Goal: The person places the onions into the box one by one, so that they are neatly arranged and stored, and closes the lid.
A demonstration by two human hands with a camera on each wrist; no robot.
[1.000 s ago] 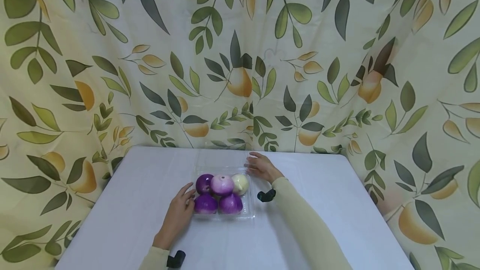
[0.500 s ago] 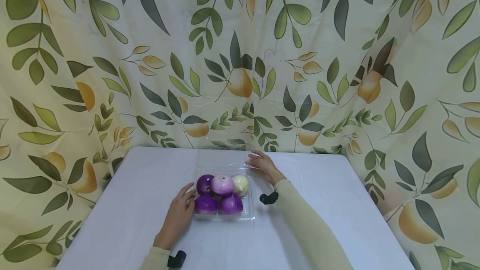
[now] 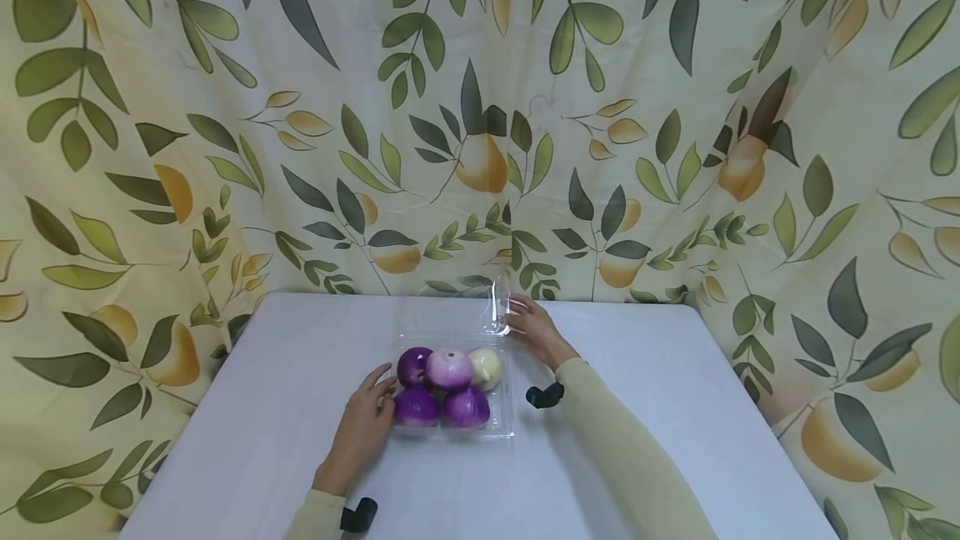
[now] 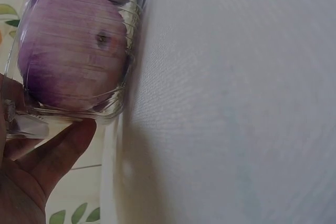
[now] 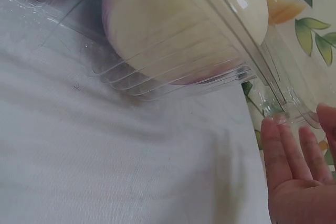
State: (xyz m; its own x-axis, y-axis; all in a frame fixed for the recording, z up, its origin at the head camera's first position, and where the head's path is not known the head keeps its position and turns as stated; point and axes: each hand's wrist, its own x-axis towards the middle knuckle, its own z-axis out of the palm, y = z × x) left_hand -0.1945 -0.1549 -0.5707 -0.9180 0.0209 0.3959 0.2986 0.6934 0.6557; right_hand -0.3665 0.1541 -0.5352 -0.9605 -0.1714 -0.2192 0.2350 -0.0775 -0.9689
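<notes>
A clear plastic clamshell box [image 3: 501, 427] stands on the table with its lid [image 3: 450, 319] raised at the back. Inside sit several onions: purple ones [image 3: 467, 408], a paler purple one [image 3: 449, 369] and a whitish one [image 3: 486, 368]. My left hand [image 3: 366, 411] rests its fingers against the box's left side; in the left wrist view its fingertips [image 4: 86, 127] touch the plastic next to a purple onion [image 4: 73, 45]. At the lid's right edge, my right hand [image 3: 538, 332] touches the plastic with nearly straight fingers [image 5: 275, 150], thumb apart from them.
A white cloth covers the table [image 3: 622, 373]. Behind and to both sides hangs a leaf-and-fruit patterned curtain [image 3: 480, 107], close to the table's back edge. Dark bands with small devices sit on the left [image 3: 360, 515] and right [image 3: 545, 395] wrists.
The lid has tilted upward from lying back, its right wall now standing higher. My right hand has shifted slightly right and up with it; my left hand stays at the box's side.
</notes>
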